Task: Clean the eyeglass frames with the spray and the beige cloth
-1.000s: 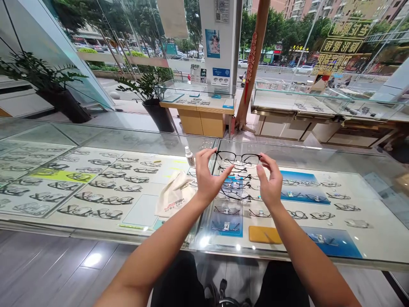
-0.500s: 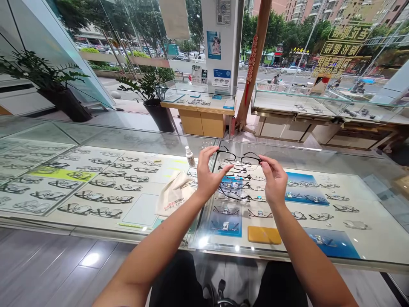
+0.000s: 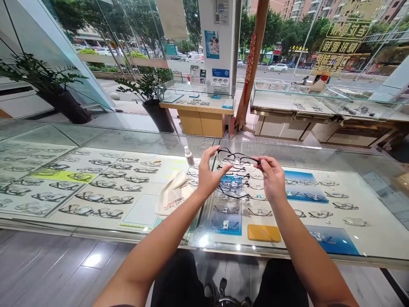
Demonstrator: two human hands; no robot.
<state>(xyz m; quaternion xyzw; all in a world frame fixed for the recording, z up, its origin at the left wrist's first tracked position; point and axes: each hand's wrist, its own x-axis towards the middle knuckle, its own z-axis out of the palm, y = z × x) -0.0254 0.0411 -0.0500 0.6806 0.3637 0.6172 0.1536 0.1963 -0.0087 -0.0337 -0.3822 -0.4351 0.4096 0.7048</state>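
Note:
A pair of black-rimmed glasses [image 3: 236, 156] is held up over the glass counter, between my two hands. My right hand [image 3: 274, 177] pinches the right end of the frame with thumb and fingers. At the left end, the fingertips of my left hand [image 3: 209, 172] touch the frame, with its thumb stretched apart below. Under the glass, rows of spectacles lie below the hands. A cream cloth pouch [image 3: 174, 194] and a small white spray bottle [image 3: 189, 156] stand left of my left hand. Nearer to me is a yellow case [image 3: 264, 233].
The long glass counter [image 3: 134, 232] spans the view, with many glasses inside. Beyond it are a smaller display case [image 3: 198, 104], potted plants [image 3: 158, 115], a wooden trunk [image 3: 252, 64] and further showcases [image 3: 287, 111] before the windows.
The glasses have turned, their right end now lower and nearer to me. My right hand has shifted slightly left and its fingers have closed more on the frame. My left hand has barely moved.

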